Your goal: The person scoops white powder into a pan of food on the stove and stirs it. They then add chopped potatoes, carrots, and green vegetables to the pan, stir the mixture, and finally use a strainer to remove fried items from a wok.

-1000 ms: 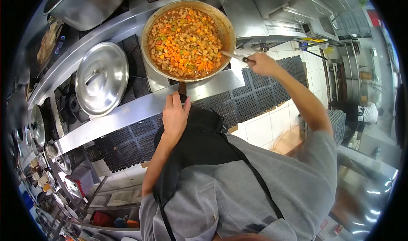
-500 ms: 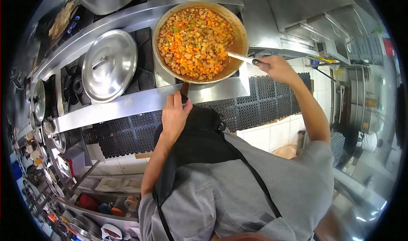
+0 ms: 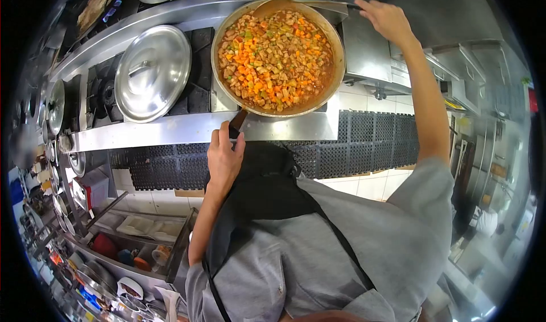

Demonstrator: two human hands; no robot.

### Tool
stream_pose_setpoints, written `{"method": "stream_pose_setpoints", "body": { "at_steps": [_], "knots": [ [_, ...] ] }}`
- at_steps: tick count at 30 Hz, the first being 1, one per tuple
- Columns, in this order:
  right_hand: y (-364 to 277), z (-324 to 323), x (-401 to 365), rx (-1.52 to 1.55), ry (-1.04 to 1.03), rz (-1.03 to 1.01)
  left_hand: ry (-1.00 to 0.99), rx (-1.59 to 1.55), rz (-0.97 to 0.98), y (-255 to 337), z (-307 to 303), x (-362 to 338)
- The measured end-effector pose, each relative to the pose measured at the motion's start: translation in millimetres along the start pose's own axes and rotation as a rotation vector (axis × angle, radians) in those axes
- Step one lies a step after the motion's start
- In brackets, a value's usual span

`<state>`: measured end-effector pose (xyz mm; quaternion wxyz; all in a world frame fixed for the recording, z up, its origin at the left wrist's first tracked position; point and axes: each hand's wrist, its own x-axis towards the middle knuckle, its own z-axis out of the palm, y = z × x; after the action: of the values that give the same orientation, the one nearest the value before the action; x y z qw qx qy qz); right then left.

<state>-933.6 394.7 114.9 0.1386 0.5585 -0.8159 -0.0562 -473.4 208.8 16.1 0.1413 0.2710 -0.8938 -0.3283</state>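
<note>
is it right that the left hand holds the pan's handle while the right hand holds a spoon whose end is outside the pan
Not quite: the head view shows the spoon's end inside the pan, at its far edge. The left hand does hold the handle, and the right hand the spoon.

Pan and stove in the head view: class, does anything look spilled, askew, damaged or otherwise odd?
Nothing stands out. The diced food lies within the pan; no spill shows on the stove's steel front edge, and the metal lid lies handle up over a burner grate, without visible damage.
</note>
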Motion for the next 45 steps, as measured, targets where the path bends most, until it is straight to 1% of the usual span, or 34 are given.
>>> {"method": "stream_pose_setpoints", "body": {
  "at_steps": [2,4,6,7,9,10,12,13,15,19,21,22,24,25,26,27,28,29,30,32,33,35,37,39,41,43,44,45],
  "knots": [
    [14.3,27.4,25.0,-0.033,0.075,-0.052,-0.037,-0.059,-0.071,1.7,-0.5,-1.5],
    [12.0,54.6,38.9,-0.019,0.054,-0.065,-0.035,-0.057,-0.079,3.3,-1.4,-1.5],
    [-3.0,81.2,45.2,-0.016,-0.229,-0.005,-0.030,-0.060,-0.084,4.7,-1.2,-2.0],
    [-12.7,86.7,44.8,-0.014,-0.223,-0.011,-0.030,-0.049,-0.074,4.5,-1.2,-1.6],
    [-36.6,86.7,31.1,0.180,-0.475,0.012,-0.025,-0.040,-0.071,4.8,-1.1,-1.5],
    [-42.6,89.5,21.7,0.178,-0.475,0.008,-0.016,-0.052,-0.064,5.6,-1.2,-1.1],
    [-49.1,89.3,0.8,0.346,-0.500,-0.007,-0.010,-0.072,-0.053,7.8,-0.7,0.5],
    [-52.4,79.2,-4.4,0.343,-0.502,-0.004,-0.026,-0.085,-0.065,8.6,-1.3,1.2],
    [-58.9,50.8,-11.0,0.421,-0.688,0.075,-0.048,-0.101,-0.068,8.6,-2.0,0.7],
    [-53.1,16.9,-42.7,0.417,-0.696,0.131,-0.074,-0.118,-0.053,4.3,-1.2,0.0],
    [-45.5,5.1,-66.5,0.384,-0.416,0.130,-0.090,-0.127,-0.052,2.6,-0.6,-0.9],
    [-48.2,-8.5,-71.6,0.380,-0.419,0.134,-0.070,-0.122,-0.015,2.5,-0.3,0.3],
    [-51.3,-45.6,-73.4,0.165,-0.421,0.186,-0.054,-0.118,0.030,-0.7,-0.7,1.9],
    [-48.8,-54.2,-76.3,0.123,-0.343,0.135,-0.055,-0.130,0.064,-3.1,0.1,1.5],
    [-50.0,-62.8,-74.8,0.119,-0.345,0.148,-0.057,-0.143,0.100,-5.3,0.5,1.0],
    [-50.4,-70.1,-71.5,0.070,-0.298,0.146,-0.065,-0.148,0.112,-7.8,0.2,1.0],
    [-48.6,-73.0,-69.3,0.019,-0.249,0.142,-0.079,-0.135,0.122,-10.2,-0.1,1.4],
    [-40.0,-66.6,-67.8,-0.043,-0.167,0.060,-0.091,-0.122,0.132,-11.1,-0.3,1.9],
    [-35.4,-61.4,-65.0,-0.047,-0.170,0.068,-0.095,-0.126,0.139,-10.7,-0.6,1.8],
    [-37.0,-52.7,-51.0,-0.203,-0.196,0.140,-0.090,-0.122,0.150,-10.3,-2.0,1.4],
    [-36.5,-44.9,-45.4,-0.203,-0.198,0.142,-0.093,-0.122,0.152,-10.4,-2.2,1.3],
    [-35.0,-23.5,-41.8,-0.259,-0.123,0.191,-0.081,-0.117,0.167,-10.3,-2.1,0.7],
    [-28.6,5.6,-48.1,-0.251,-0.146,0.195,-0.093,-0.110,0.162,-9.5,-1.8,0.5],
    [-39.3,27.6,-63.9,-0.247,-0.169,0.197,-0.101,-0.107,0.158,-11.1,-0.9,-0.8],
    [-65.0,38.6,-83.9,-0.176,-0.457,0.262,-0.081,-0.110,0.174,-16.5,4.6,-2.4],
    [-101.2,38.6,-107.3,-0.056,-0.504,0.334,-0.081,-0.134,0.163,-17.2,5.8,-1.7],
    [-123.1,26.5,-108.0,0.079,-0.606,0.460,-0.093,-0.152,0.147,-17.0,6.8,-2.4],
    [-140.1,22.6,-115.1,0.158,-0.611,0.534,-0.090,-0.161,0.153,-18.0,8.3,-2.8]
  ]
}}
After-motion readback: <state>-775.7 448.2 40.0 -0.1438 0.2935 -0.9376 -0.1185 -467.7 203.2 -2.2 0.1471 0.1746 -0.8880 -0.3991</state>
